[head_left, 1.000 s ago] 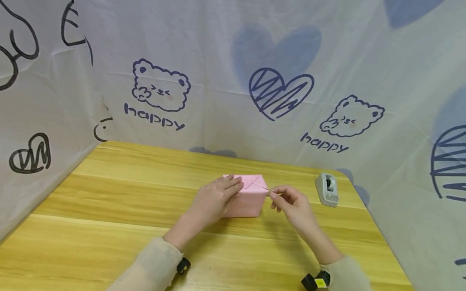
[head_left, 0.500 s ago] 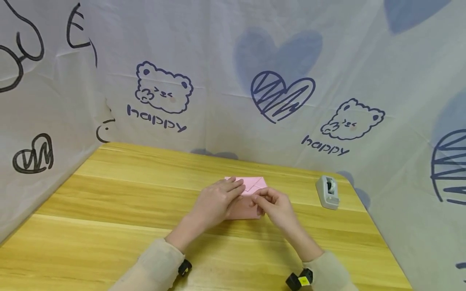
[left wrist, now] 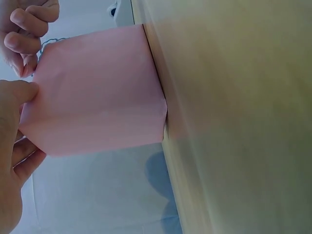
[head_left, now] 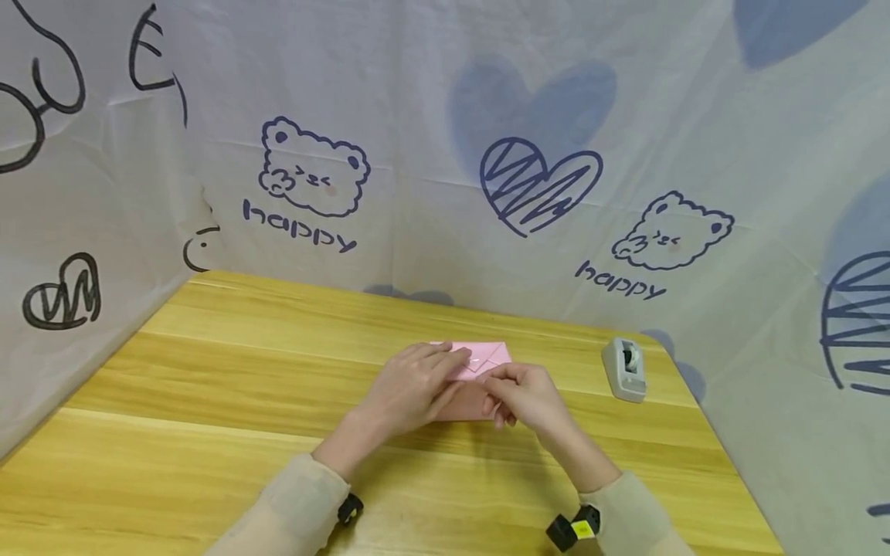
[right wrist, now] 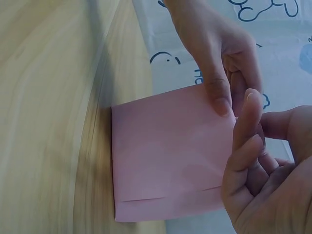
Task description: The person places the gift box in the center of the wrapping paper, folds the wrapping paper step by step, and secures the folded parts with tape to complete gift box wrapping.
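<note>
A box wrapped in pink paper (head_left: 462, 403) stands on the wooden table, the pointed fold of its wrapping on top. My left hand (head_left: 413, 386) grips its left part, thumb on the near face and fingers over the top; the left wrist view shows that thumb (left wrist: 24, 90) against the paper. Over the top near edge, my right hand (head_left: 524, 394) has thumb and index finger pinched together, with its other fingers (right wrist: 248, 165) loosely curled. A small glossy patch like clear tape (head_left: 475, 361) shows on the fold, between the left fingertips and the right pinch.
A grey tape dispenser (head_left: 626, 369) stands at the right rear of the table (head_left: 243, 371). White cloth (head_left: 417, 100) with blue drawings hangs behind and at both sides. Each wrist carries a small black device.
My right hand has moved left from the box's right corner to its top near edge. A glossy patch now shows on the fold. My left hand keeps its hold on the box.
</note>
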A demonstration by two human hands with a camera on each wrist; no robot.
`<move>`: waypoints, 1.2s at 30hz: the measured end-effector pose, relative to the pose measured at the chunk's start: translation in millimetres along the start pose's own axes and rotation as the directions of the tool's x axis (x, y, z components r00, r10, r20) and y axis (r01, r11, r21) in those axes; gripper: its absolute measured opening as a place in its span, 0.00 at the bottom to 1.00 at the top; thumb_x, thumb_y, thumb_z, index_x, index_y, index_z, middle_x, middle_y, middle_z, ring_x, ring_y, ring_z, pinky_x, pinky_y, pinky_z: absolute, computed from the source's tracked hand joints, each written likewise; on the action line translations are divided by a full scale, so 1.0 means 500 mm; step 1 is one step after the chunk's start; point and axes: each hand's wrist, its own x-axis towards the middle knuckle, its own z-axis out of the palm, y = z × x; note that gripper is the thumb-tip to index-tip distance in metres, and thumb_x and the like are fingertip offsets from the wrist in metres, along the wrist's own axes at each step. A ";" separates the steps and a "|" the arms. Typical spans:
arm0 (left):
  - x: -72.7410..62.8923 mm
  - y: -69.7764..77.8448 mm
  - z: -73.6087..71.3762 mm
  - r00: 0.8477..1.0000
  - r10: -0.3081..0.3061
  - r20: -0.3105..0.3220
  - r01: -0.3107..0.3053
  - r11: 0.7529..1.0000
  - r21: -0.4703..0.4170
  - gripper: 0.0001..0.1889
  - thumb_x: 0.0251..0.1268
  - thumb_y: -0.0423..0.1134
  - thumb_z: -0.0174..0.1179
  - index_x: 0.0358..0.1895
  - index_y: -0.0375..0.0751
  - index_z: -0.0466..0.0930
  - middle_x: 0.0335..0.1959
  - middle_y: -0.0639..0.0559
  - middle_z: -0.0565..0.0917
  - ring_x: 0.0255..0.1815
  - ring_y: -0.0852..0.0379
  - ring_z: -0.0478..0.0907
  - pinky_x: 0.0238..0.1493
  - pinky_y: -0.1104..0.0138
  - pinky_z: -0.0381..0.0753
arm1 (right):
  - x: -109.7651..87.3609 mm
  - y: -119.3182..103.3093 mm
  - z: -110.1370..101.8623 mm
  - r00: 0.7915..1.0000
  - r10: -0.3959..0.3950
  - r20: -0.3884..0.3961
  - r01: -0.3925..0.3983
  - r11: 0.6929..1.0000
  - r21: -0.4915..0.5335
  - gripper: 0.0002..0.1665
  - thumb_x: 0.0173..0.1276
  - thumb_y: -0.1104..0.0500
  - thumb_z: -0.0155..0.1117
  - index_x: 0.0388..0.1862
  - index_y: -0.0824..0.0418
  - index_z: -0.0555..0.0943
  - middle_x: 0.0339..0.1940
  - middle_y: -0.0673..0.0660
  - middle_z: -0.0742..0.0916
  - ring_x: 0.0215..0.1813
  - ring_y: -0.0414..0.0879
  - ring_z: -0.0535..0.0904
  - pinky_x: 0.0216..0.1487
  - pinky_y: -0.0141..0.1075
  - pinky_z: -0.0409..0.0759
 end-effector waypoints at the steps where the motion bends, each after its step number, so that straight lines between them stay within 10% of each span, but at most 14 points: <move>1: 0.000 0.000 0.000 1.000 0.001 -0.002 -0.001 1.000 -0.003 0.23 0.69 0.44 0.70 0.63 0.39 0.82 0.55 0.42 0.88 0.59 0.44 0.85 0.63 0.52 0.83 | 0.000 0.000 0.000 1.000 0.011 -0.003 -0.011 1.000 0.002 0.13 0.76 0.61 0.61 0.43 0.73 0.83 0.19 0.53 0.84 0.17 0.41 0.77 0.21 0.30 0.71; 12: -0.003 -0.009 -0.003 0.996 0.085 -0.003 -0.085 0.996 -0.007 0.15 0.70 0.43 0.69 0.57 0.48 0.88 0.60 0.50 0.87 0.60 0.46 0.85 0.61 0.53 0.84 | 0.004 -0.003 0.000 0.997 0.072 -0.003 -0.072 0.997 0.007 0.15 0.74 0.55 0.67 0.38 0.68 0.84 0.15 0.51 0.81 0.17 0.41 0.78 0.21 0.30 0.71; 26: 0.003 0.000 -0.017 0.991 -0.021 0.133 0.016 0.999 0.035 0.15 0.75 0.44 0.64 0.60 0.50 0.87 0.65 0.52 0.84 0.65 0.48 0.81 0.65 0.54 0.81 | -0.005 0.020 -0.001 0.995 0.100 -0.007 -0.099 0.989 0.111 0.18 0.75 0.54 0.66 0.48 0.69 0.86 0.18 0.50 0.82 0.19 0.40 0.78 0.23 0.29 0.75; 36: 0.005 -0.004 -0.018 0.991 -0.035 0.132 0.034 0.999 0.009 0.15 0.75 0.44 0.64 0.60 0.50 0.87 0.64 0.51 0.84 0.66 0.48 0.81 0.65 0.55 0.81 | -0.011 0.053 -0.015 0.973 0.153 0.174 -0.217 0.867 0.449 0.13 0.78 0.56 0.60 0.50 0.55 0.91 0.19 0.44 0.81 0.19 0.33 0.74 0.23 0.23 0.74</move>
